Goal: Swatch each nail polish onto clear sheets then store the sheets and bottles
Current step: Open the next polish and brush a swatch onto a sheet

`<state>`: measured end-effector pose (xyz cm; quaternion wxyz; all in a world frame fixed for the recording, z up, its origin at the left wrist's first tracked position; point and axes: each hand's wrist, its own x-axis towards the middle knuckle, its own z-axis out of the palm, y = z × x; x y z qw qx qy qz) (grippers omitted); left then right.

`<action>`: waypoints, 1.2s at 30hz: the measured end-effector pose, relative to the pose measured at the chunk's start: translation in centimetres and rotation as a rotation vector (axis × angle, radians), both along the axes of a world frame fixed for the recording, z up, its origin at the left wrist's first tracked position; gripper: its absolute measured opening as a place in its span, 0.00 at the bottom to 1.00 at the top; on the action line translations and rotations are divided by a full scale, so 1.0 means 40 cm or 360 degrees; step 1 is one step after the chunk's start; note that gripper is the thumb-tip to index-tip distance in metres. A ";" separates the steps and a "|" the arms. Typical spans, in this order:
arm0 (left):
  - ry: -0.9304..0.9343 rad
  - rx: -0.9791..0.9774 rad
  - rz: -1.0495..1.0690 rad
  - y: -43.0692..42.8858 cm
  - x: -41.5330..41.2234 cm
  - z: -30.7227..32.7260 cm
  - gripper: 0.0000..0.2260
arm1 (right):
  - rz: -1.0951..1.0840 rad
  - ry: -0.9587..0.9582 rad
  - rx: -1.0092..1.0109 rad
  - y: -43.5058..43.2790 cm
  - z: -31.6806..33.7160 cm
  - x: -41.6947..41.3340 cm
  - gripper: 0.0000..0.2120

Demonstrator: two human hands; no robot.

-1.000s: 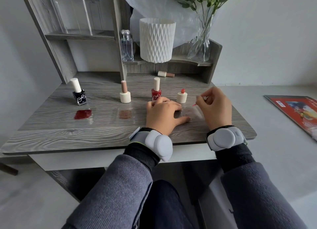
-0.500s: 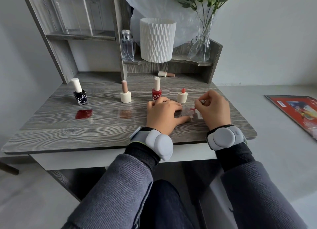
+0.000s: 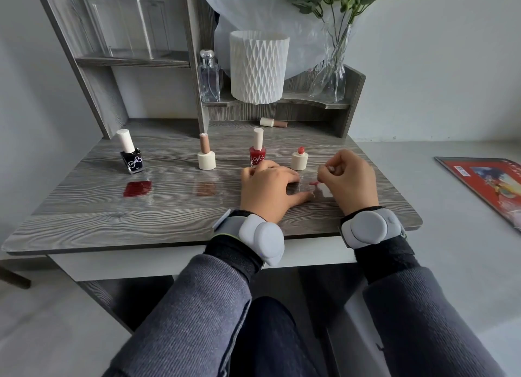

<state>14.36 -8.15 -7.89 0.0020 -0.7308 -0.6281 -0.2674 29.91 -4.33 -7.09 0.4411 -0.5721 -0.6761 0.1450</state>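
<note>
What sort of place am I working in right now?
Most likely a home vanity or dressing table: a grey wood-grain desk with a shelf unit, a clear glass perfume bottle and a clear glass vase of green stems on its shelf, and a red glass nail polish bottle with a white cap.

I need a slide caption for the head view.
Right hand strokes pink brush across clear sheet; left hand steadies it.

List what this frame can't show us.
Head view:
1. brush: only its pink tip shows; right hand curls round the rest.
2. clear sheet: edges faint, partly under left hand.
3. Any swatch before the red bottle: covered by left hand.
4. magazine: cut by right edge.
</note>
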 end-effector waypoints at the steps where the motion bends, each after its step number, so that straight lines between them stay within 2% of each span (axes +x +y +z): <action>1: -0.0011 0.0004 -0.0006 0.000 0.001 0.000 0.23 | -0.0034 0.0024 0.0029 -0.002 0.002 0.001 0.06; 7: 0.0017 -0.0006 0.0017 0.001 0.000 0.001 0.24 | 0.0007 0.0285 0.0120 -0.006 0.010 0.000 0.04; 14: 0.0017 0.0003 0.0000 -0.001 0.001 0.002 0.23 | 0.0100 0.0231 0.0093 -0.010 0.010 -0.002 0.05; 17: 0.0012 0.0003 0.0001 0.000 0.000 0.002 0.23 | 0.0155 0.0116 0.0009 -0.008 0.007 -0.006 0.06; 22: 0.0001 0.0000 0.0002 0.002 0.001 -0.002 0.23 | 0.0023 0.0017 0.0003 -0.005 0.005 -0.002 0.05; 26: 0.0004 -0.0013 0.0003 0.002 0.000 -0.001 0.24 | -0.0080 0.0215 0.0173 -0.012 0.010 0.001 0.05; 29: 0.0000 -0.0005 -0.0004 -0.001 0.000 0.002 0.23 | -0.0034 0.0390 0.0208 -0.017 0.017 0.001 0.05; 33: 0.0021 0.0003 0.0000 -0.001 0.001 0.001 0.23 | 0.0186 0.0170 0.0048 -0.011 0.010 -0.007 0.05; 36: 0.0018 0.0014 0.0003 0.001 0.001 -0.001 0.23 | 0.0159 0.0003 0.0013 -0.008 0.005 -0.008 0.05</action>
